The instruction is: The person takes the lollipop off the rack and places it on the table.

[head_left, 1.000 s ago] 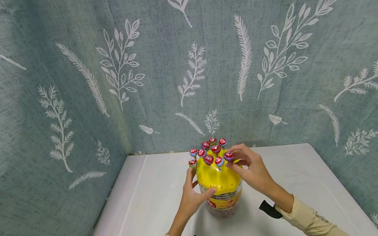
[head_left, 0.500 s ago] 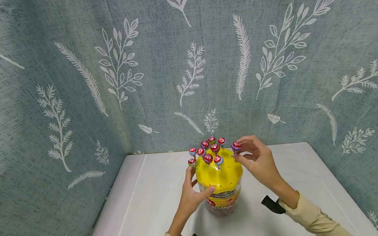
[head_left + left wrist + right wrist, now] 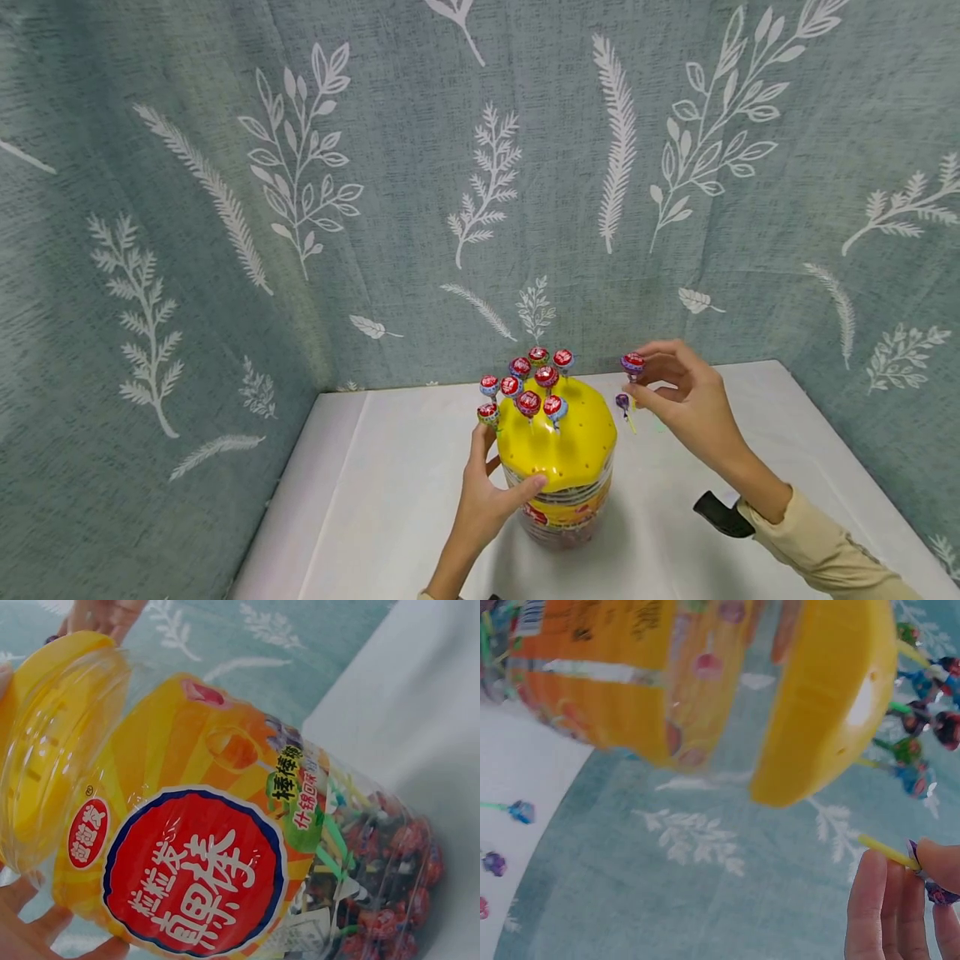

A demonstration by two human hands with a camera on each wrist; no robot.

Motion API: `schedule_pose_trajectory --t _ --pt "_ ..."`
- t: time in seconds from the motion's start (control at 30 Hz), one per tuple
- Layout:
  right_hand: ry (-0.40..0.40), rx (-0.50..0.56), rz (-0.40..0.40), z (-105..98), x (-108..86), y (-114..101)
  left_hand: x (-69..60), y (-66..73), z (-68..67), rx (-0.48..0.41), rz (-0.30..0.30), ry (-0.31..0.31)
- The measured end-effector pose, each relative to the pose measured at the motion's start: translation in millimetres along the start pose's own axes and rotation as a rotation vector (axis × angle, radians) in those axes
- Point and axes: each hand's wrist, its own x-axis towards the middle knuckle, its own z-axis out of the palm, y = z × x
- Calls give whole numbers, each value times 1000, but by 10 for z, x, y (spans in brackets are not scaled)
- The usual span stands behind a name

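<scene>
A clear plastic jar (image 3: 567,521) with an orange label (image 3: 195,847) stands on the table, its yellow lid (image 3: 558,446) dotted with small holes. Several lollipops (image 3: 528,404) in red-topped wrappers stand upright in the lid, mostly toward its left and back. My left hand (image 3: 483,504) grips the lid from the front left, thumb at the near edge. To the right of the jar, apart from it, my right hand (image 3: 690,408) pinches a purple-wrapped lollipop (image 3: 632,364); the right wrist view shows its yellow stick (image 3: 889,851) pointing back toward the lid. More lollipops (image 3: 382,900) lie inside the jar's bottom.
Loose lollipops lie on the white table (image 3: 397,492) beyond the jar, including a purple one (image 3: 622,402) below my right fingers and a blue one (image 3: 521,811) in the right wrist view. A leaf-patterned grey-green cloth (image 3: 405,208) hangs behind and at both sides.
My right hand has drawn the purple lollipop up off the lid's right side and carried it rightward, uncovering a lollipop on the table. The left hand keeps its hold on the lid.
</scene>
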Motion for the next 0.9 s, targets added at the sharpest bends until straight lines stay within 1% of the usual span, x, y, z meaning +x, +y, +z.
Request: schedule_pose_trajectory --t 0.1,0.17,0.33,0.43,0.67,0.9 --pt "1 -29 16 -37 -4 -31 -6 -4 1 -8 -2 7" --pt "6 -55 30 -67 -11 4 -10 -3 5 -14 -5 10" --pt "29 -93 94 -167 -47 287 -4 -10 5 -16 0 3" --pt "38 -130 129 -215 -61 403 2 -22 5 -11 10 -2" --pt "40 -166 137 -303 -48 643 -12 -16 23 -1 10 12" --pt "40 -191 177 -371 -23 825 -27 14 37 3 -10 14"
